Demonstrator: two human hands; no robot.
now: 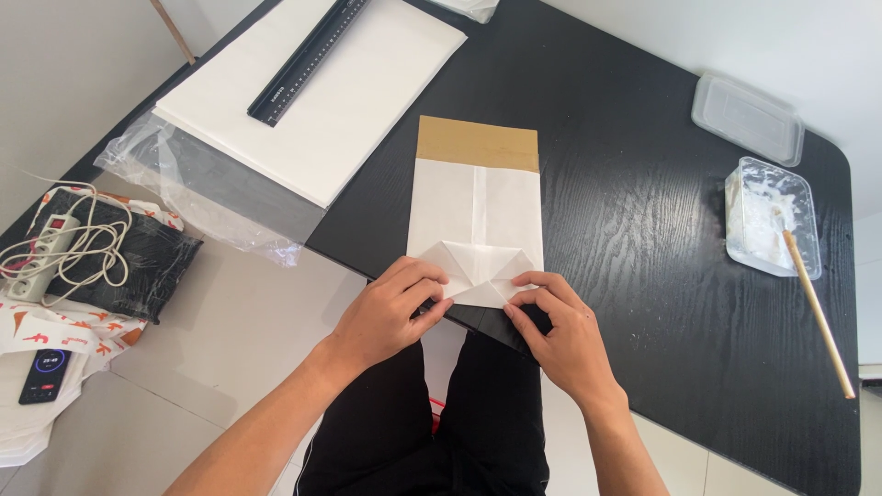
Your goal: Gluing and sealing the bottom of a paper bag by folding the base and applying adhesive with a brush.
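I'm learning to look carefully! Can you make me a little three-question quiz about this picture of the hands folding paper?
1. True or false: both hands touch the folded white paper bag.
2. What lies on the stack of white sheets? A) a black ruler B) a spoon C) a phone
3. What leans in the open plastic tub of white paste?

Key:
1. True: the left hand and right hand press the folded flaps at the bag's near end.
2. A, the black ruler.
3. A wooden stick.
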